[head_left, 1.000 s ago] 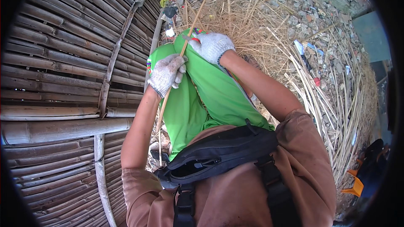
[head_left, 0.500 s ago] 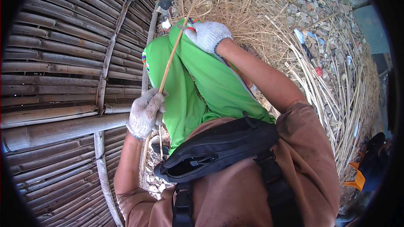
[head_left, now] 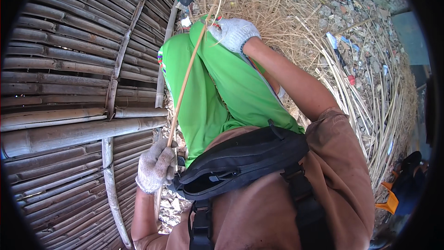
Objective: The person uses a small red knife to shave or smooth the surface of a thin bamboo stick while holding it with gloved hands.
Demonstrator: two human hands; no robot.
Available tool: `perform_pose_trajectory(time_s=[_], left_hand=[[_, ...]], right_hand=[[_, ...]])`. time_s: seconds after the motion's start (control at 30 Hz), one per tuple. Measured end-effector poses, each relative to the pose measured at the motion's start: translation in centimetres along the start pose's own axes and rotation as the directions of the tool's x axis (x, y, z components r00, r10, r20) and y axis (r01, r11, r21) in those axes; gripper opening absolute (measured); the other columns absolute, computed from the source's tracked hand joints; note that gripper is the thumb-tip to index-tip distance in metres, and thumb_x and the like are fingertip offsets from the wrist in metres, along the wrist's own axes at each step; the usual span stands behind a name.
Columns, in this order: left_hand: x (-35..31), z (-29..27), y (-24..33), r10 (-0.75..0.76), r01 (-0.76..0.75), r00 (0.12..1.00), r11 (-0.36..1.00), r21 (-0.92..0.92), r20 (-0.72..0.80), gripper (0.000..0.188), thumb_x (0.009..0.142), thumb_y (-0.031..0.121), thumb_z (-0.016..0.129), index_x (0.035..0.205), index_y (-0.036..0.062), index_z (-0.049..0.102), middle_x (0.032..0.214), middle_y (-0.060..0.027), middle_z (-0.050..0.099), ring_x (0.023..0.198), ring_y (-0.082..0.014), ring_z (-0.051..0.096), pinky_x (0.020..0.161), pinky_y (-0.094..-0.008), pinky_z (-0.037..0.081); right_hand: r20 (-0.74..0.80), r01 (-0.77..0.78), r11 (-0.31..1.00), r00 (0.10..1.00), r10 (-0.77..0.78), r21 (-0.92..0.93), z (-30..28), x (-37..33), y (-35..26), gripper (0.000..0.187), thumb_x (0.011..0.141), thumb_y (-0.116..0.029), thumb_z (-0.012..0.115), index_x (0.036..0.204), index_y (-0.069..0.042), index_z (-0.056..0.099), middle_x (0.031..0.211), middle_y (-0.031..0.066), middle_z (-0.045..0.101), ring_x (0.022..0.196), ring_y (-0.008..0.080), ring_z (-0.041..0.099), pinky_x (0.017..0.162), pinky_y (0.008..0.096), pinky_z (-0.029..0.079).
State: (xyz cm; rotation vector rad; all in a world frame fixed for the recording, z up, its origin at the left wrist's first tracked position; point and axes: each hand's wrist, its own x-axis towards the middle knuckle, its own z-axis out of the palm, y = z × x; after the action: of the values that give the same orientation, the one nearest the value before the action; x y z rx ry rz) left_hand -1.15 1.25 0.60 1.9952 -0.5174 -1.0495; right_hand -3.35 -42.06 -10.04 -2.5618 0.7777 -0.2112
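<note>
A long, thin bamboo strip slants across my green trousers, from beside my hip to the far knee. My left hand, in a soiled knitted glove, is closed round its near part. At the knee, my right hand, in a whiter glove, is closed on a small knife with a bit of red at its handle; its blade is mostly hidden against the strip. A pale, thin shaving curls up beside the strip's far end.
A bamboo slat wall stands close on my left. Dry shavings litter the stony ground ahead. Many long pale strips lie to my right, near an orange object. A black pouch crosses my waist.
My left hand has drawn back toward my body, pulling the bamboo strip with it. A curled shaving now rises by my right hand, which stays at the knee.
</note>
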Motion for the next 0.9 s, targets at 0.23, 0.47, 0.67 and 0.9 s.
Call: perform_pose_trajectory(time_s=[0.23, 0.47, 0.67, 0.9], left_hand=[[12.0, 1.9, 3.4, 0.215, -0.219, 0.975, 0.97, 0.102, 0.047, 0.03, 0.111, 0.025, 0.059, 0.123, -0.0007, 0.069, 0.074, -0.0015, 0.064, 0.047, -0.0073, 0.055, 0.039, -0.0249, 0.043], [22.5, 3.7, 9.3, 0.25, -0.256, 0.966, 0.924, 0.284, 0.059, 0.031, 0.11, 0.028, 0.057, 0.111, -0.0006, 0.069, 0.073, -0.007, 0.066, 0.051, -0.0162, 0.064, 0.044, -0.033, 0.055], [21.7, 4.5, 8.6, 0.277, -0.284, 0.958, 0.886, 0.367, 0.074, 0.03, 0.11, 0.027, 0.057, 0.115, -0.0002, 0.07, 0.074, -0.0101, 0.069, 0.052, -0.0188, 0.068, 0.046, -0.0353, 0.057], [17.0, 3.3, 6.2, 0.343, -0.326, 0.939, 0.864, 0.383, 0.025, 0.031, 0.11, 0.025, 0.06, 0.123, -0.0003, 0.071, 0.073, -0.0103, 0.069, 0.051, -0.0191, 0.067, 0.049, -0.0345, 0.056]], right_hand=[[0.054, -0.054, 0.997, 0.997, 0.058, -0.057, -0.7, 0.0, -1.1, 0.067, 0.107, -0.068, 0.037, 0.122, -0.016, 0.076, 0.117, 0.0244, 0.078, 0.107, 0.0463, 0.075, 0.096, 0.0589, 0.059], [-0.006, 0.014, 0.998, 1.0, -0.015, -0.058, 0.0, 0.2, -1.2, 0.069, 0.108, -0.064, 0.036, 0.114, -0.011, 0.08, 0.112, 0.0231, 0.08, 0.103, 0.0433, 0.078, 0.092, 0.0586, 0.06], [0.052, -0.013, 0.998, 0.999, 0.015, -0.055, 0.0, 0.1, -0.5, 0.06, 0.108, -0.063, 0.04, 0.12, -0.016, 0.075, 0.115, 0.0221, 0.079, 0.106, 0.0429, 0.076, 0.095, 0.058, 0.06], [0.012, 0.003, 1.0, 1.0, -0.003, -0.022, 0.0, -0.1, -0.6, 0.074, 0.107, -0.069, 0.035, 0.114, -0.011, 0.081, 0.111, 0.0234, 0.08, 0.103, 0.0442, 0.077, 0.092, 0.0597, 0.06]])
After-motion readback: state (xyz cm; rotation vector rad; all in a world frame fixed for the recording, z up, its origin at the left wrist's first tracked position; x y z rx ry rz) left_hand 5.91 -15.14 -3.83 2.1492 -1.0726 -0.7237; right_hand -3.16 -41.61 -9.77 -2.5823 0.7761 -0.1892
